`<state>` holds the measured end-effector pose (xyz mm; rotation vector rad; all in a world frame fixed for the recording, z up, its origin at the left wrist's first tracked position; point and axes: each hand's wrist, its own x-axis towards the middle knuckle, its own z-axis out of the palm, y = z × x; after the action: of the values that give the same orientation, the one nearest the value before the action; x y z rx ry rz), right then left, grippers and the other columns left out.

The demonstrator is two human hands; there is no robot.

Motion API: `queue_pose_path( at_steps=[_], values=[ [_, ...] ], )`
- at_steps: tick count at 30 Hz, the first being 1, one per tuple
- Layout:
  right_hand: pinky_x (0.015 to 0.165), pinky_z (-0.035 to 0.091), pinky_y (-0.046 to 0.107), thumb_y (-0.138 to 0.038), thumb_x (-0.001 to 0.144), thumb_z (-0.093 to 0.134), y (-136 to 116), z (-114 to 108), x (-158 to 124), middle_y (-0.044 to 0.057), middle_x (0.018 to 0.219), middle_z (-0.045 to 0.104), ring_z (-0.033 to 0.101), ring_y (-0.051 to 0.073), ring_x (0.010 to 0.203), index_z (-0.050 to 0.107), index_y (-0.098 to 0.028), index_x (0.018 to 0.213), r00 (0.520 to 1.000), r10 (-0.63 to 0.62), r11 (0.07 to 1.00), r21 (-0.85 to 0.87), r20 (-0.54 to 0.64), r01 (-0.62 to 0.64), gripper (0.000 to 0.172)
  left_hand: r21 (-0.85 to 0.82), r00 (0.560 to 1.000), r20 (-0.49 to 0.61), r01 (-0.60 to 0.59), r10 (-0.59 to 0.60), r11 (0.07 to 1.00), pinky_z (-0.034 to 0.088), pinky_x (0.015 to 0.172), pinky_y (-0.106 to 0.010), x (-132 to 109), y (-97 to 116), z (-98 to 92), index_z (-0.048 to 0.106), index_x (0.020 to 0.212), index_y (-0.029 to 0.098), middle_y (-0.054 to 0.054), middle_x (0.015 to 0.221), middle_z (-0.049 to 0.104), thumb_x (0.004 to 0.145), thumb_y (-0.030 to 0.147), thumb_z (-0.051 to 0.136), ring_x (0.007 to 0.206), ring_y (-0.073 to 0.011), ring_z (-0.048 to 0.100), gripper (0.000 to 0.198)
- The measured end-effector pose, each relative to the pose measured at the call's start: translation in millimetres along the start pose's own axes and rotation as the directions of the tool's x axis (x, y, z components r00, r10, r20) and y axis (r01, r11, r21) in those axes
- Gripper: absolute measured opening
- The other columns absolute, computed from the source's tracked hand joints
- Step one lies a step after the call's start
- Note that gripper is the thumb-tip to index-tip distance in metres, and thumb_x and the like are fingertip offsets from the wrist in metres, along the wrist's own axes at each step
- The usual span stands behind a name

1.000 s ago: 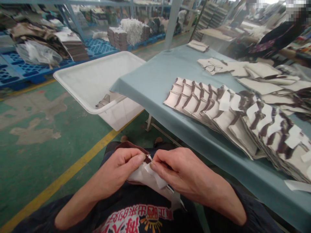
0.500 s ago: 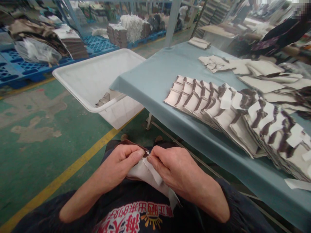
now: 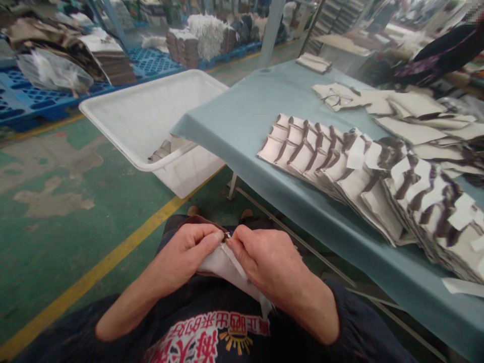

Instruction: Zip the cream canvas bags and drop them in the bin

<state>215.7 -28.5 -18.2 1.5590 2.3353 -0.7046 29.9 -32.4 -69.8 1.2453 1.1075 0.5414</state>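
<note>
Pinching a pale piece [image 3: 221, 267] low in the middle of the frame, the person's left hand [image 3: 187, 252] and right hand [image 3: 266, 262] meet almost tip to tip above the lap. The left hand's fingers [image 3: 200, 237] are curled in tight, thumb pressed along the piece's upper edge. The right hand is clenched just as closely, its thumb and forefinger nipping the same edge where a narrow white strip [image 3: 236, 263] runs slantwise across the piece. A dark brown trim shows only as a sliver between the two thumbs. The piece's lower end hangs out beneath the right palm.

On the dark shirt [image 3: 170, 327] at the bottom edge there are printed Chinese characters [image 3: 212, 343] in white and red beside a small orange sunburst; they sit upside down in the view and are partly cut off, so they cannot be read with confidence.

To the right, a table with a blue-grey cover [image 3: 242, 111] carries a long overlapping row of similar pieces [image 3: 340, 169]. A white tub [image 3: 151, 111] stands at upper left on the green floor, near a yellow line [image 3: 113, 262].
</note>
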Motion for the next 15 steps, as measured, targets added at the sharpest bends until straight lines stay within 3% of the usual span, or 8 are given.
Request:
queue_pose_path(
  at_steps=[9, 12, 15],
  values=[
    [0.057, 0.025, 0.033, -0.034, 0.112, 0.052, -0.3, 7.3, 3.8, 0.012, 0.087, 0.082, 0.077, 0.025, 0.08, 0.075, -0.019, 0.095, 0.992, -0.047, 0.997, -0.065, -0.113, 0.04, 0.032, 0.02, 1.0, 0.022, -0.007, 0.007, 1.0, 0.026, 0.047, -0.024, -0.8, 1.8, -3.2, 0.051, 0.065, 0.022, 0.005, 0.059, 0.043, 0.097, 0.055, 0.055, 0.053, -0.0117, 0.034, 0.046],
    [0.058, 0.024, 0.033, -0.035, 0.111, 0.055, 1.1, 7.6, 4.2, 0.01, 0.084, 0.081, 0.075, 0.023, 0.077, 0.075, -0.019, 0.091, 0.993, -0.048, 0.998, -0.047, -0.111, 0.043, 0.032, 0.029, 0.999, 0.03, -0.026, 0.025, 0.999, 0.03, 0.049, -0.024, -2.3, 3.9, -4.9, 0.058, 0.067, 0.021, 0.005, 0.06, 0.046, 0.093, 0.052, 0.056, 0.055, -0.0127, 0.038, 0.041],
    [0.059, 0.023, 0.033, -0.035, 0.111, 0.055, 0.9, 10.2, 4.4, 0.01, 0.085, 0.081, 0.075, 0.023, 0.077, 0.075, -0.019, 0.091, 0.992, -0.038, 0.999, -0.023, -0.122, 0.035, 0.033, 0.055, 1.0, 0.03, -0.002, 0.0, 0.999, 0.039, 0.057, -0.024, -4.3, 4.7, -5.5, 0.07, 0.078, 0.018, 0.002, 0.07, 0.061, 0.084, 0.041, 0.062, 0.063, -0.0151, 0.051, 0.025]
  ],
)
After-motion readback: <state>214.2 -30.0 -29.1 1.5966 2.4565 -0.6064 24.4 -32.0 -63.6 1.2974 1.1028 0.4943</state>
